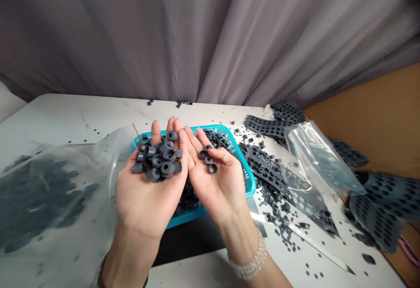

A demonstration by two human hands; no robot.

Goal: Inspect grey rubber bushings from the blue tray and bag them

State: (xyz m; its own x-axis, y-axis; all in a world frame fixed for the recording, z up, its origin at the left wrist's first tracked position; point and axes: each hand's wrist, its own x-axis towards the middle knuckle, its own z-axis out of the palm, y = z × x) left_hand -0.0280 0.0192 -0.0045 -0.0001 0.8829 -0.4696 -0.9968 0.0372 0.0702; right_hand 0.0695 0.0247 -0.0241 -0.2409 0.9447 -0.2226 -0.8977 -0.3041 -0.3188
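My left hand (149,187) is palm up over a teal basket (251,182), cupped under a pile of several dark grey rubber rings (160,157). Beside it, my right hand (216,178) is also palm up with fingers spread, and three grey rings (209,160) rest on its fingers. The two hands touch along their inner edges. The basket below holds more grey rings, mostly hidden by the hands.
A large clear plastic bag (49,196) of grey rings lies at the left. Punched grey rubber sheets (278,172), a smaller clear bag (320,159) and scattered rubber bits cover the table at the right. A grey curtain hangs behind; a cardboard box (380,117) stands at the far right.
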